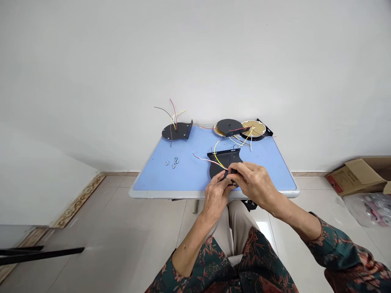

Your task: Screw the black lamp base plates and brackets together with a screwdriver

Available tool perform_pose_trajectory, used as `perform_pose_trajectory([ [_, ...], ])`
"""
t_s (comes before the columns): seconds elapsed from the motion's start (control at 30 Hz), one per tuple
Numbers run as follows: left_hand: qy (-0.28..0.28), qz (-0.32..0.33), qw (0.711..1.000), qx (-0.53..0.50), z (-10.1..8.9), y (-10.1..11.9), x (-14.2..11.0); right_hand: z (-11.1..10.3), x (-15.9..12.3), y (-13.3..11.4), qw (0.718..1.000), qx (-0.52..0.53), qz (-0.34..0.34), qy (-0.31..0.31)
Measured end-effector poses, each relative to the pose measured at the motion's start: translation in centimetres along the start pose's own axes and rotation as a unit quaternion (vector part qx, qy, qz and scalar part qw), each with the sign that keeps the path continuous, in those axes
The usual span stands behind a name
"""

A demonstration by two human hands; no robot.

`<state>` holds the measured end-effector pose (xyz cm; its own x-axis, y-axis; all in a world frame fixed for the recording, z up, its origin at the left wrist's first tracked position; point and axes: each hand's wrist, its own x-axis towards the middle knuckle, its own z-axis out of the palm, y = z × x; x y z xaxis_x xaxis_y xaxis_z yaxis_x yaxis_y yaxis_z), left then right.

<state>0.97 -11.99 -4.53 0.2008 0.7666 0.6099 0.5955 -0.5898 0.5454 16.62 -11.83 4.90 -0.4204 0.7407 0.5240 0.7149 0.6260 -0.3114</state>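
Note:
A round black plate with a bent, slotted flange lies at the table's front edge, close to my body. Red, white, yellow and black wires rise from near its middle. My left hand grips the plate's near edge, its fingers resting on the top face. Over the plate's centre, my right hand is closed in a pinch, thumb against fingers. A small dark piece shows at its fingertips, but what it is stays hidden. The two hands nearly touch.
Several small shiny metal fasteners lie left on the blue table. A wired black disc sits back left; two more discs overlap back right. A cardboard box and plastic bag are on the floor right.

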Motion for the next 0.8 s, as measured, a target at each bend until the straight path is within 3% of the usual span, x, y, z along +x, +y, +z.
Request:
perform_pose_trajectory([
  [0.1,-0.001,-0.014,1.0,-0.001,0.1,0.0,0.0,0.1,-0.3,-0.3,1.0,-0.01,0.004,0.01],
  [0.27,-0.007,-0.021,1.0,-0.019,0.4,0.1,0.1,-1.5,0.9,0.7,0.983,0.163,-0.013,-0.087],
  [0.33,-0.005,-0.025,0.999,-0.022,0.5,0.2,0.1,-1.6,1.1,1.0,0.981,0.172,-0.02,-0.086],
  [0.47,0.01,-0.034,0.999,0.001,0.7,0.6,-0.1,0.0,0.1,0.8,0.996,0.066,-0.042,0.043],
  [0.6,0.004,-0.033,0.999,0.021,1.2,0.5,-0.3,1.9,-1.5,0.4,0.985,-0.056,-0.056,0.156],
  [0.8,-0.032,-0.05,0.998,0.013,1.4,0.3,-0.1,3.2,-2.1,-0.1,0.963,-0.137,-0.044,0.228],
])
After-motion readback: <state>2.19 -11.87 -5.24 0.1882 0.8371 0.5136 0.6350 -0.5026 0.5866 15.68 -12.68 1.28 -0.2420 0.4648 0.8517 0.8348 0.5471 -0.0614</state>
